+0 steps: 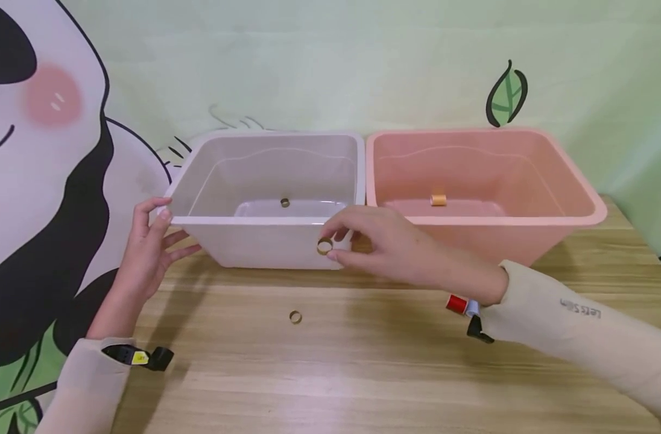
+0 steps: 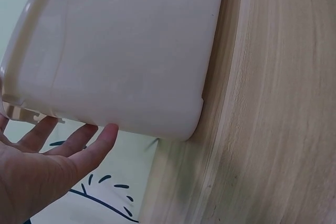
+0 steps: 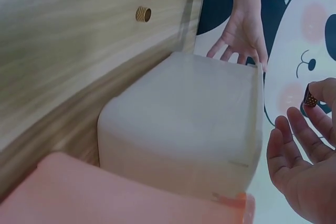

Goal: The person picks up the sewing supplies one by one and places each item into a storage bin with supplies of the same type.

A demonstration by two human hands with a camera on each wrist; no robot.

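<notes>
Between thumb and forefinger my right hand (image 1: 387, 244) pinches a brass thimble ring (image 1: 324, 246), held up in front of the white bin's near wall. Its dimpled surface shows in the right wrist view, where the other fingers are loosely bent. My left hand (image 1: 148, 247) grips the front left corner of the white bin (image 1: 254, 244), thumb and forefinger at the rim and the other fingers spread along the outer wall. Another thimble ring (image 1: 284, 203) lies inside that bin. A third thimble ring (image 1: 295, 317) sits on the wooden table in front.
A pink bin (image 1: 526, 241) stands right beside the white one, with an orange thread spool (image 1: 438, 200) inside. A red thread spool (image 1: 457, 304) and a pale blue spool (image 1: 472, 308) lie on the table (image 1: 319, 386) by my right sleeve. A printed cloth hangs behind.
</notes>
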